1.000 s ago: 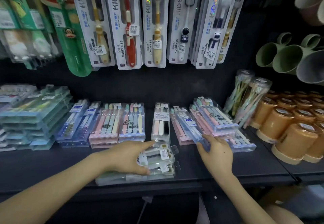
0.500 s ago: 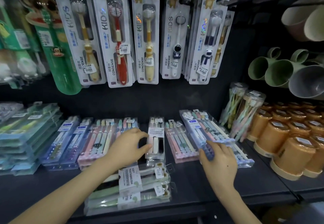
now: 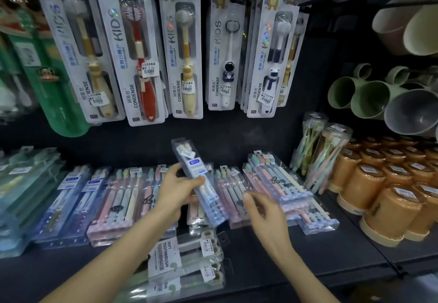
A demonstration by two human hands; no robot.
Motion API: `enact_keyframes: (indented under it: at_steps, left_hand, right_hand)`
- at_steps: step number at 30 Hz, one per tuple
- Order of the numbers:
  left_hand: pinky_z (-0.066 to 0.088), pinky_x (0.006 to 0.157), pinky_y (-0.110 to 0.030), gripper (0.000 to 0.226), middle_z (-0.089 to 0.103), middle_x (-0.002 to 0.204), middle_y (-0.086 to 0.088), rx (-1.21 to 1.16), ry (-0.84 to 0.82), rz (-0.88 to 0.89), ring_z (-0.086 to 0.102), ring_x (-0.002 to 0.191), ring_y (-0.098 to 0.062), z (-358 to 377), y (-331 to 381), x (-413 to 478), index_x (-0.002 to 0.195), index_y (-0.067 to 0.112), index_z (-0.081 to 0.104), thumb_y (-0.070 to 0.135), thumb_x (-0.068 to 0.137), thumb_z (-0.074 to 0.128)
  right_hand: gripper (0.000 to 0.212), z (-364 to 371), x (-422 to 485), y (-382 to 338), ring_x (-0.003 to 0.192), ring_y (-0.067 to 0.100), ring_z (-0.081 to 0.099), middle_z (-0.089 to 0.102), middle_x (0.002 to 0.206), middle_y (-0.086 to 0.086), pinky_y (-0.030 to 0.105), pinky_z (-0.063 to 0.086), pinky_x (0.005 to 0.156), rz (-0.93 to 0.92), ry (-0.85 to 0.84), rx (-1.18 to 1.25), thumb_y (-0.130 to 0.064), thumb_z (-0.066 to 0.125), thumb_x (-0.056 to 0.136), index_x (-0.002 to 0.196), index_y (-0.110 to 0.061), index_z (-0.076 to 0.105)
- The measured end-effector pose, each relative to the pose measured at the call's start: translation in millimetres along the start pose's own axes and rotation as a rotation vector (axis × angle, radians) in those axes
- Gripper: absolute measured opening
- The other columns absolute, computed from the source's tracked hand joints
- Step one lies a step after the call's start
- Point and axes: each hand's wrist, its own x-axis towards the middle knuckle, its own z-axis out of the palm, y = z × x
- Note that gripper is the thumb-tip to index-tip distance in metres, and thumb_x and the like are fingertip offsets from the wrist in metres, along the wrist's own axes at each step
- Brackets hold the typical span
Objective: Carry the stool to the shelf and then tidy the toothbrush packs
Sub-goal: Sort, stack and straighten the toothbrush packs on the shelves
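My left hand (image 3: 174,192) grips a clear blue toothbrush pack (image 3: 192,160) and holds it tilted above the shelf, thumb across its front. Just right of the pack's lower end, my right hand (image 3: 264,211) hovers with loosely curled fingers and holds nothing. Under both hands, flat toothbrush packs lie in rows: blue ones (image 3: 68,198), pink stacks (image 3: 118,205) and a skewed stack (image 3: 277,182) on the right. Two "Soft Toothbrush" packs (image 3: 187,262) lie crosswise at the shelf's front edge. No stool is in view.
Kids toothbrush cards (image 3: 142,54) hang above the black shelf (image 3: 331,262). Two clear cylinders of toothbrushes (image 3: 331,153) stand at the right, beside several orange cups (image 3: 384,196). Green and grey mugs (image 3: 369,99) hang above those. Teal boxes (image 3: 26,184) are stacked at the left.
The blue pack that my right hand held on the shelf is now lifted and tilted in my left hand. My right hand has let go and drawn back slightly.
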Motion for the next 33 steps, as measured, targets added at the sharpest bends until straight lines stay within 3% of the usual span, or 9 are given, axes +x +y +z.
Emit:
enact_keyframes:
  at_steps: [3,9,12,14,19,23,28,31,33]
  left_hand:
    - [0.058,0.055,-0.033,0.056,0.07,0.092,-0.011,-0.013,0.057,-0.004,0.07,0.078,-0.023,-30,4,2,0.131,0.012,0.042,-0.003,0.082,0.066]
    - [0.055,0.046,-0.027,0.058,0.068,0.097,-0.014,-0.052,0.118,-0.012,0.068,0.079,-0.026,-87,12,-4,0.134,0.009,0.042,-0.002,0.082,0.066]
    - [0.055,0.047,-0.027,0.062,0.068,0.101,-0.016,-0.059,0.133,-0.005,0.068,0.08,-0.028,-112,15,-9,0.137,0.009,0.039,-0.001,0.082,0.066]
    - [0.055,0.046,-0.026,0.058,0.068,0.097,-0.015,-0.066,0.134,-0.004,0.067,0.078,-0.027,-122,16,-12,0.134,0.011,0.041,-0.001,0.083,0.065]
    - [0.057,0.049,-0.027,0.05,0.068,0.093,-0.012,-0.045,0.095,0.012,0.067,0.079,-0.026,-128,16,-19,0.125,0.017,0.043,-0.001,0.084,0.063]
    - [0.058,0.052,-0.029,0.058,0.07,0.093,-0.015,-0.01,0.078,0.019,0.068,0.078,-0.028,-127,13,-18,0.134,0.011,0.04,0.0,0.083,0.065]
    - [0.056,0.056,-0.032,0.063,0.072,0.089,-0.013,-0.015,0.08,0.025,0.069,0.073,-0.025,-130,12,-20,0.139,0.012,0.038,0.001,0.083,0.065]
    - [0.055,0.05,-0.029,0.062,0.074,0.08,-0.008,-0.029,0.111,0.02,0.071,0.065,-0.022,-140,14,-22,0.138,0.013,0.041,0.002,0.083,0.066]
    - [0.055,0.051,-0.029,0.062,0.074,0.085,-0.009,-0.027,0.135,0.018,0.071,0.067,-0.022,-148,16,-24,0.139,0.013,0.042,0.003,0.083,0.066]
  right_hand:
    - [0.051,7,14,13,0.098,0.016,0.06,0.068,0.102,0.002,0.024,0.045,0.079,0.057,-0.06,-0.548,-0.05,0.055,0.09,0.127,-0.016,0.057]
    - [0.074,22,25,-3,0.114,0.025,0.05,0.058,0.122,0.007,0.031,0.04,0.092,0.081,-0.257,-0.868,-0.069,0.053,0.08,0.127,-0.013,0.049]
    - [0.083,25,29,1,0.109,0.026,0.055,0.061,0.115,0.009,0.031,0.045,0.088,0.167,-0.321,-0.799,-0.075,0.057,0.072,0.124,-0.011,0.045]
    - [0.081,27,27,-1,0.1,0.023,0.06,0.064,0.103,0.005,0.028,0.046,0.077,0.196,-0.369,-0.717,-0.074,0.059,0.071,0.119,-0.011,0.045]
    - [0.061,26,18,-15,0.076,0.016,0.054,0.059,0.085,-0.002,0.024,0.042,0.061,0.265,-0.231,-0.55,-0.049,0.071,0.074,0.114,-0.008,0.05]
    - [0.062,18,8,-18,0.08,0.018,0.057,0.065,0.093,0.001,0.026,0.043,0.061,0.364,-0.125,-0.371,-0.04,0.072,0.069,0.118,-0.01,0.05]
    - [0.053,-5,-5,-27,0.082,0.014,0.052,0.059,0.095,-0.007,0.02,0.038,0.055,0.304,-0.039,-0.257,-0.036,0.074,0.071,0.115,-0.018,0.05]
    - [0.068,-13,-11,-29,0.099,0.018,0.053,0.061,0.111,-0.003,0.03,0.047,0.075,0.205,0.031,-0.249,-0.033,0.076,0.069,0.129,-0.018,0.049]
    - [0.073,-13,-14,-29,0.113,0.019,0.049,0.058,0.122,-0.003,0.035,0.044,0.09,0.138,0.05,-0.247,-0.032,0.078,0.066,0.132,-0.019,0.049]
